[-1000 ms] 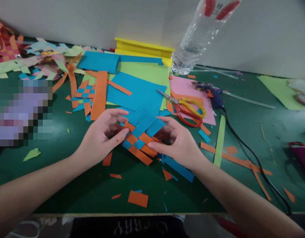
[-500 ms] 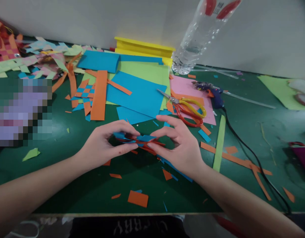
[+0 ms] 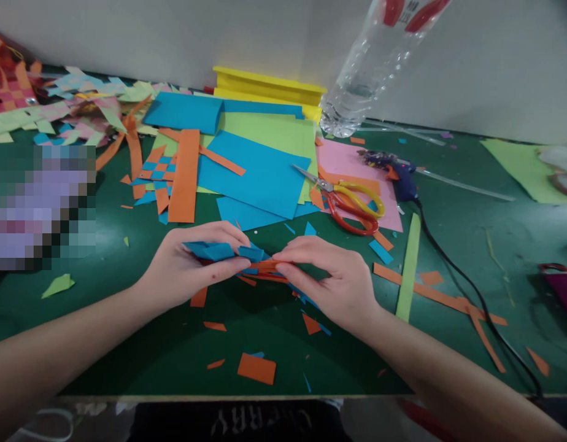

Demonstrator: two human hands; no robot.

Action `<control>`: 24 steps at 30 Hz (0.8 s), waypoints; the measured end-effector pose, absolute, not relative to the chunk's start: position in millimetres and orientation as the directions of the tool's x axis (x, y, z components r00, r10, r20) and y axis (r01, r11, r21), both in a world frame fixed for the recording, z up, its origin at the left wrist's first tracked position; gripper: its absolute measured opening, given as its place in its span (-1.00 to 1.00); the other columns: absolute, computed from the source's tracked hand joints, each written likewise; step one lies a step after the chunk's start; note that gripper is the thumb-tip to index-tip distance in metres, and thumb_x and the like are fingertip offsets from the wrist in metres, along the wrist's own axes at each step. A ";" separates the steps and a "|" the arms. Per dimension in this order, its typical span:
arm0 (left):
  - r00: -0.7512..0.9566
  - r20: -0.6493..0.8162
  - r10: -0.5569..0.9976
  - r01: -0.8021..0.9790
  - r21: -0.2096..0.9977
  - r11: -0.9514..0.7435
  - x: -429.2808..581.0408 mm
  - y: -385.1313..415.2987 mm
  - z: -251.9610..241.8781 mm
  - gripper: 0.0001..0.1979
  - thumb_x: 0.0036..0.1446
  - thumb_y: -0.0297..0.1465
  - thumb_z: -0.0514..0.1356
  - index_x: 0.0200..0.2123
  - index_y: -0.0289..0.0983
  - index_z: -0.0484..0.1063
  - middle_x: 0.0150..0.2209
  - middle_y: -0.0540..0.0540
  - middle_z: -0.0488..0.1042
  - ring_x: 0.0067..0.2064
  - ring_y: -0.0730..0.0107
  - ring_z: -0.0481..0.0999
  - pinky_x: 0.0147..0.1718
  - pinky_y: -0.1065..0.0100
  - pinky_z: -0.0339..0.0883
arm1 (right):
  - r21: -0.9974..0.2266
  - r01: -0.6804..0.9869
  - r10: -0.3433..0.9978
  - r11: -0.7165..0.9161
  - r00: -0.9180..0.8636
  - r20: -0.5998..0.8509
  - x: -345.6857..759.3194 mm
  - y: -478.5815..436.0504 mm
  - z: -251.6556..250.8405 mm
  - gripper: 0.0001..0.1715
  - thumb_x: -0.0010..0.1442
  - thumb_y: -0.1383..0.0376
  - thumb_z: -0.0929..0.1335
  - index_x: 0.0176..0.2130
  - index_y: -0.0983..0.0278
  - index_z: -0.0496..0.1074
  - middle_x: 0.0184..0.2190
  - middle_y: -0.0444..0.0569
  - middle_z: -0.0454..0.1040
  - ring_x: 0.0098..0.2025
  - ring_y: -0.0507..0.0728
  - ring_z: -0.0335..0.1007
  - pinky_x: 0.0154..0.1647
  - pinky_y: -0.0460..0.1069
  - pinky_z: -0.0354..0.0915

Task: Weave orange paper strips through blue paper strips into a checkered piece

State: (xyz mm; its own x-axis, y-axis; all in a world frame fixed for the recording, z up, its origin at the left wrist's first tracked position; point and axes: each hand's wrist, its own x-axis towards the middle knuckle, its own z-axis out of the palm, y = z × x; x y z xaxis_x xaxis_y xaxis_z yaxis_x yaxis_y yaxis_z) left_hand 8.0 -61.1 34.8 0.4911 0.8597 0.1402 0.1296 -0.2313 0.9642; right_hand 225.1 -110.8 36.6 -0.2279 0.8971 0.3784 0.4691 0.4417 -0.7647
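Blue and orange woven paper strips [image 3: 252, 254] are held between my two hands, above the table's near middle. My left hand [image 3: 196, 264] is closed around the blue, folded part, thumb in front and fingers behind. On the other side, my right hand [image 3: 327, 276] pinches the orange strip ends between thumb and fingertips. Much of the woven piece is hidden by my left fingers. Below and to the right of it, blue strips slant down toward the table. Small orange scraps [image 3: 256, 368] lie beneath my hands.
Scissors with red and yellow handles [image 3: 357, 205] rest beyond my right hand. Behind them lies a glue gun [image 3: 401, 178] with a black cord. Coloured paper sheets [image 3: 260, 172], an orange strip [image 3: 185, 178] and a water bottle [image 3: 361, 80] are farther back. A blurred phone-like object [image 3: 35, 209] is left.
My right hand has closed its raised fingers into a pinch on the orange ends. My left hand has shifted slightly left, and more of the blue folds and orange strips show.
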 end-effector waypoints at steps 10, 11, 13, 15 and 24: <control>0.490 0.148 0.859 0.169 0.951 -0.261 8.4 -58.7 35.5 -0.96 0.03 -0.47 0.30 -0.43 -0.24 0.57 -0.31 -0.04 0.55 -0.27 0.38 0.52 -0.30 0.44 0.41 | -0.738 0.512 0.898 0.439 -0.247 0.363 228.2 -110.1 33.5 -0.83 0.22 0.39 0.38 -0.21 0.19 0.57 -0.30 -0.12 0.63 -0.26 0.05 0.55 -0.23 -0.08 0.45; 0.491 0.152 0.858 0.169 0.949 -0.265 8.6 -58.5 35.2 -0.96 0.03 -0.47 0.31 -0.43 -0.24 0.57 -0.32 -0.04 0.55 -0.27 0.37 0.52 -0.30 0.44 0.41 | -0.726 0.525 0.895 0.445 -0.248 0.370 228.7 -110.2 32.7 -0.83 0.22 0.38 0.37 -0.21 0.19 0.57 -0.31 -0.12 0.63 -0.26 0.06 0.56 -0.23 -0.08 0.45; 0.496 0.160 0.854 0.155 0.951 -0.268 9.0 -58.4 35.0 -0.95 0.03 -0.48 0.30 -0.44 -0.25 0.57 -0.33 -0.04 0.55 -0.28 0.37 0.53 -0.29 0.43 0.41 | -0.694 0.546 0.882 0.470 -0.257 0.396 229.6 -110.2 30.8 -0.83 0.23 0.37 0.37 -0.21 0.19 0.57 -0.33 -0.12 0.63 -0.26 0.07 0.56 -0.23 -0.07 0.46; 0.498 0.170 0.850 0.129 0.955 -0.267 9.3 -58.6 35.1 -0.94 0.03 -0.49 0.30 -0.45 -0.25 0.57 -0.34 -0.04 0.55 -0.28 0.37 0.54 -0.27 0.42 0.42 | -0.661 0.558 0.863 0.502 -0.270 0.428 230.3 -109.9 28.9 -0.82 0.23 0.37 0.37 -0.20 0.18 0.57 -0.33 -0.14 0.63 -0.24 0.08 0.57 -0.19 -0.06 0.47; 0.497 0.133 0.858 0.207 0.942 -0.265 9.0 -60.4 39.0 -0.97 0.04 -0.44 0.30 -0.43 -0.23 0.56 -0.34 -0.01 0.54 -0.33 0.42 0.52 -0.33 0.47 0.40 | -0.559 0.594 0.805 0.579 -0.309 0.506 229.6 -108.9 27.0 -0.87 0.20 0.39 0.39 -0.23 0.25 0.56 -0.36 -0.09 0.63 -0.27 0.07 0.57 -0.19 -0.06 0.48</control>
